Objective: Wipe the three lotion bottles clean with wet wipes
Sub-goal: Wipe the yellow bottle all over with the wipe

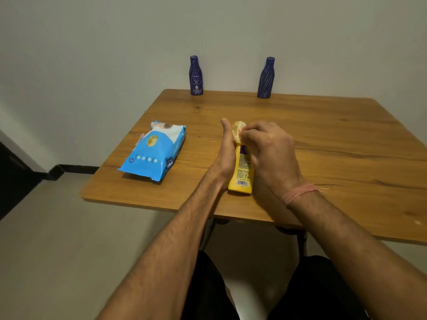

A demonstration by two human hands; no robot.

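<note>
Our left hand (225, 155) grips the yellow lotion bottle (241, 179) at the counter's (323, 139) centre, while our right hand (268, 148) pinches a wet wipe (238, 132) against its top. Two blue bottles (196, 76) (266, 78) stand upright at twelve o'clock; the wipes pack (153, 151) lies at nine.

Three bottles (241, 172), one wipes pack (152, 151)

Premises: a plain domestic room, probably a home. Evidence: a wood-grain worktop (323, 125) on dark metal legs set against a bare painted wall (115, 42); pale floor (46, 250) with dark skirting (76, 168) left of the left hand (225, 155); household toiletries only, including a wet wipes pack (153, 151) beside that hand.
</note>
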